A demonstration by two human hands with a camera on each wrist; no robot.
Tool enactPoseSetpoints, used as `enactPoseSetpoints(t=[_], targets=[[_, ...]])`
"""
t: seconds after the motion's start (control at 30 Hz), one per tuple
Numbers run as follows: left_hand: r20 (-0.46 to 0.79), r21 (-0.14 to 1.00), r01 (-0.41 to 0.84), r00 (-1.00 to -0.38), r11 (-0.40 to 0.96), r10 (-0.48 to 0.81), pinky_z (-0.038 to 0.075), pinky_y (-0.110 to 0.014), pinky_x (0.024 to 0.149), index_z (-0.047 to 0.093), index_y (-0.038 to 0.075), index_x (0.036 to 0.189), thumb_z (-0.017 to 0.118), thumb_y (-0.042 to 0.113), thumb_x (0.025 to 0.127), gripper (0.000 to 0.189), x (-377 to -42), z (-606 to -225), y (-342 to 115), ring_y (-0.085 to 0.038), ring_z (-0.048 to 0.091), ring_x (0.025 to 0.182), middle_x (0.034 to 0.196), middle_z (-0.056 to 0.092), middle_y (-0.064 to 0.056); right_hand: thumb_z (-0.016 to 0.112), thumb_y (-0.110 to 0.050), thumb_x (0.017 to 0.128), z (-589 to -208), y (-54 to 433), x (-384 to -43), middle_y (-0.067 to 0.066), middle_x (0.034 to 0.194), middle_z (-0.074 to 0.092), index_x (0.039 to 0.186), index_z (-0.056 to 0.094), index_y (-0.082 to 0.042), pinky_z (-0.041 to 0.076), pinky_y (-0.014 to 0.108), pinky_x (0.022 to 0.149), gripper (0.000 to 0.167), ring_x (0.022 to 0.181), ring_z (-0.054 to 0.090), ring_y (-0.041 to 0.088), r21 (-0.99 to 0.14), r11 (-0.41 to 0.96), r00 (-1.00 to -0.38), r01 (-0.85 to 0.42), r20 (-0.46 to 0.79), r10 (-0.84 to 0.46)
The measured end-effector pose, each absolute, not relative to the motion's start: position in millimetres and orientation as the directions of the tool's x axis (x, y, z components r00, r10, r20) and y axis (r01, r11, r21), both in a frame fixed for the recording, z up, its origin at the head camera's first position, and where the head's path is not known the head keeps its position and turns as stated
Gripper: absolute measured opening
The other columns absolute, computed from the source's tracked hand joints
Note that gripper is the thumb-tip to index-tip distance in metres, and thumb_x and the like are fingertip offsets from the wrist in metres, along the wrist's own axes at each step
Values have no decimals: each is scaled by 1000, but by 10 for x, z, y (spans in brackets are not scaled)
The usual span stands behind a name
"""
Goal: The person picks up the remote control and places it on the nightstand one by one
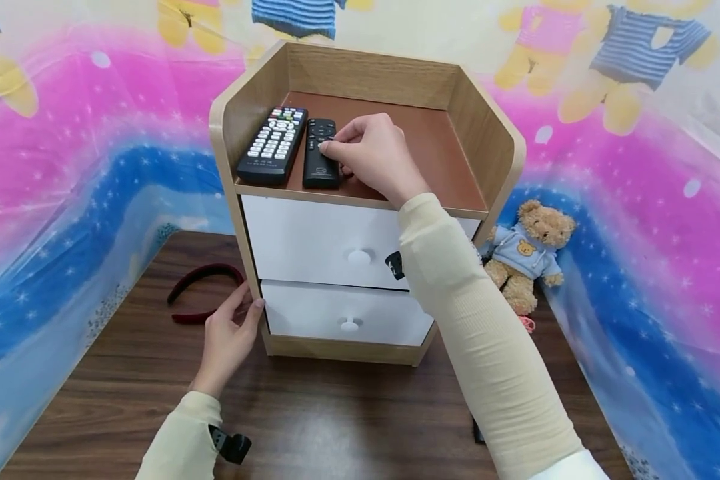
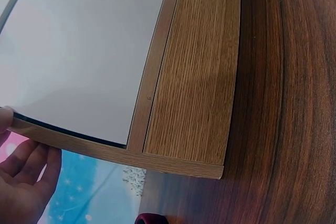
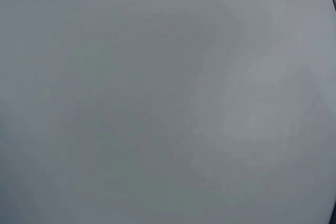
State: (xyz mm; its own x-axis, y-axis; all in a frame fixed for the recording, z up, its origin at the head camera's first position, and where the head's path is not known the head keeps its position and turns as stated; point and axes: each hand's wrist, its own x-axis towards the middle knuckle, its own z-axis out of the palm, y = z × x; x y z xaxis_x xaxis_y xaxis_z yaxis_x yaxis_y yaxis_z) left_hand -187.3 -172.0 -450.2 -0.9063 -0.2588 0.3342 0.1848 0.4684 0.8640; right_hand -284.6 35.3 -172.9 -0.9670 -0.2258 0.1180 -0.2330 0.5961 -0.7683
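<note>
A small wooden cabinet [image 1: 342, 348] with two white drawers stands on the table. On its brown top lie a large black remote control [image 1: 264, 171] with white buttons and, beside it, a smaller black remote control [image 1: 321, 170]. My right hand [image 1: 381, 153] pinches the smaller one, thumb on its face and fingers at its right side. Low on the cabinet's left edge, my left hand [image 1: 231, 340] grips the side panel [image 2: 100, 149], thumb in front and fingers along the outer side. In the right wrist view a pale drawer front [image 3: 168, 103] fills the picture; the hand is out of sight.
A dark red headband [image 1: 186, 318] lies left of the cabinet. To the right sits a teddy bear [image 1: 525, 250] in a blue hoodie, with something pink [image 1: 527, 325] by it. Raised wooden walls [image 1: 372, 77] border the cabinet top. A dark object [image 1: 477, 432] is partly hidden by the right sleeve.
</note>
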Motion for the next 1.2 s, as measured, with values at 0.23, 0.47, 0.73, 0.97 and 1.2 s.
enactPoseSetpoints(t=[0.23, 0.47, 0.73, 0.97, 1.2], targets=[[325, 864, 176, -910, 471, -256, 49, -11, 83, 52, 3, 143, 60, 25, 101, 48, -1869, -4501, -1730, -30, 64, 108, 122, 66, -21, 72, -29, 91, -1760, 345, -2826, 2, 96, 70, 107, 73, -11, 56, 23, 70, 24, 77, 62, 13, -777, 578, -963, -251, 141, -229], [332, 853, 187, -915, 487, -230, 50, -17, 84, 51, 4, 144, 59, 25, 101, 48, -1903, -4516, -1726, -28, 65, 107, 122, 67, -20, 67, -30, 94, -1796, 479, -2734, 1, 95, 70, 107, 73, -13, 52, 24, 71, 22, 85, 61, 13, -773, 553, -946, -312, 200, -255], [333, 844, 198, -922, 498, -197, 52, -51, 91, 50, 1, 144, 58, 21, 101, 48, -1914, -4507, -1736, -30, 64, 108, 123, 66, -21, 66, -21, 96, -1946, 890, -2447, 13, 94, 69, 116, 70, -6, 56, 27, 75, 25, 78, 65, 19, -808, 312, -861, -500, 427, -275], [346, 829, 208, -920, 518, -184, 53, -47, 90, 49, 1, 144, 58, 22, 101, 48, -1920, -4494, -1784, -29, 64, 108, 123, 66, -21, 63, -12, 97, -2258, 1466, -2145, 11, 93, 73, 115, 69, 4, 56, 29, 81, 25, 81, 69, 20, -757, 103, -759, -646, 622, -193], [345, 831, 210, -921, 515, -181, 53, -48, 90, 50, 1, 144, 58, 21, 102, 48, -1926, -4495, -1793, -30, 64, 107, 122, 66, -21, 61, -14, 100, -2940, 2137, -1993, 9, 92, 73, 113, 69, 5, 56, 24, 76, 25, 81, 69, 18, -812, 234, -844, -535, 527, -98]])
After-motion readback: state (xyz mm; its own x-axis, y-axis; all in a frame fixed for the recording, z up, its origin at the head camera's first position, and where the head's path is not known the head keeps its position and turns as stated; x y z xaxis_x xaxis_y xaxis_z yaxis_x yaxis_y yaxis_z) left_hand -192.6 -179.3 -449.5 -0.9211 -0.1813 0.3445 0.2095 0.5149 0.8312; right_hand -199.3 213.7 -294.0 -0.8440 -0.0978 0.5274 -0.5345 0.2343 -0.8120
